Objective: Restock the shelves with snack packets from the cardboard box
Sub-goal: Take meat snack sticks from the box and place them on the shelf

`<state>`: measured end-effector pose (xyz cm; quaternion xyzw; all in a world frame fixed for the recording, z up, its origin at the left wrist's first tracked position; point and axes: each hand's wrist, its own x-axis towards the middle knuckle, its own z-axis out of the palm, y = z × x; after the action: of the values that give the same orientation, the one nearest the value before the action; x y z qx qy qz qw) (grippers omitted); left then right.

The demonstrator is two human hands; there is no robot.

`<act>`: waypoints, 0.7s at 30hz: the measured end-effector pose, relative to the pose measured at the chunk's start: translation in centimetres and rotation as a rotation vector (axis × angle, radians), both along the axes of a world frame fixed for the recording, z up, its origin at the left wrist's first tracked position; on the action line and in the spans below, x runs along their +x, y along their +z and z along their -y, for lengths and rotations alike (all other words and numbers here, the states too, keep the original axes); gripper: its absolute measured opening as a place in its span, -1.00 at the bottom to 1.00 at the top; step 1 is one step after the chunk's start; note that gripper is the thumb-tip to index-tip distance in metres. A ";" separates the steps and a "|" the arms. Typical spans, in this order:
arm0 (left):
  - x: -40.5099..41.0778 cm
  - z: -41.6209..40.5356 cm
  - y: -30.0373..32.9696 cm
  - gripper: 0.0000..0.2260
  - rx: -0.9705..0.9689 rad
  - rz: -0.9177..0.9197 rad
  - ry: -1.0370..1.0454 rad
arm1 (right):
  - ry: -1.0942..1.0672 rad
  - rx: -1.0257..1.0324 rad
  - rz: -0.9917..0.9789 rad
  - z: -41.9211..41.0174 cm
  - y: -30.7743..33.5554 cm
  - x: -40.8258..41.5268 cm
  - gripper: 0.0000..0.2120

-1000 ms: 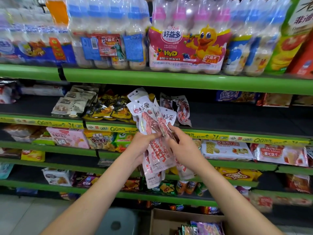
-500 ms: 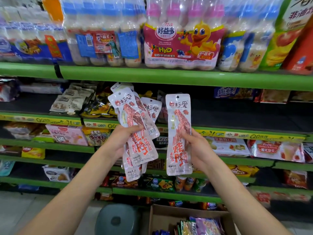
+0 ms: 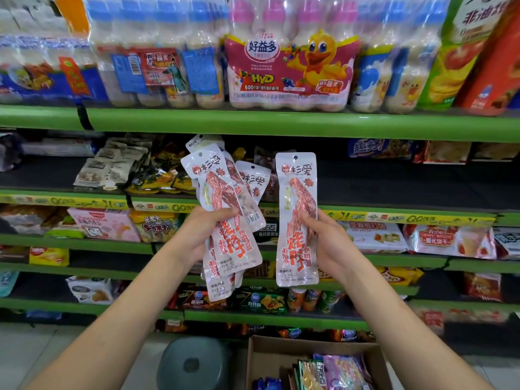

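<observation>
My left hand [image 3: 201, 233] grips a fanned bunch of several long white snack packets [image 3: 225, 220] with red print, held upright in front of the green shelves. A single packet of the same kind [image 3: 295, 192] stands upright in my right hand [image 3: 327, 243], a little to the right of the bunch and apart from it. Below, the open cardboard box [image 3: 281, 353] holds more coloured packets [image 3: 334, 372]. The second shelf [image 3: 394, 187] behind the packets has a dark bare stretch at the right.
Shrink-wrapped drink bottles [image 3: 289, 66] fill the top shelf. Grey and yellow snack packs [image 3: 112, 167] lie at the left of the second shelf. Lower shelves carry boxed wafers [image 3: 447, 240] and bags. A round grey stool [image 3: 194, 363] stands left of the box.
My right hand pulled one packet out of the bunch and drew it to the right; the hands, joined a second ago, are now apart. Both packets sit slightly higher in view.
</observation>
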<state>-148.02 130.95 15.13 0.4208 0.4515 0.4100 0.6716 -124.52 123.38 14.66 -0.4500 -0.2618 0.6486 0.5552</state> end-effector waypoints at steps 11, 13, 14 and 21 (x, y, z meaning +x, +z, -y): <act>0.6 -0.4 0.1 -0.75 -0.012 0.012 -0.030 | -0.014 -0.018 0.002 -0.3 -0.2 0.2 -0.78; 0.7 -0.5 0.3 -0.74 -0.007 0.025 -0.042 | -0.017 -0.021 -0.003 -0.4 -0.3 0.2 -0.77; 0.7 -0.6 0.3 -0.74 -0.003 0.029 -0.048 | -0.016 -0.022 -0.004 -0.4 -0.2 0.2 -0.77; 0.8 -0.9 0.3 -0.72 -0.015 0.024 -0.043 | -0.010 -0.004 -0.014 -0.7 -0.3 0.4 -0.79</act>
<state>-147.21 131.81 15.40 0.4202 0.4376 0.3970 0.6887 -124.16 124.06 14.35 -0.4480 -0.2542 0.6496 0.5593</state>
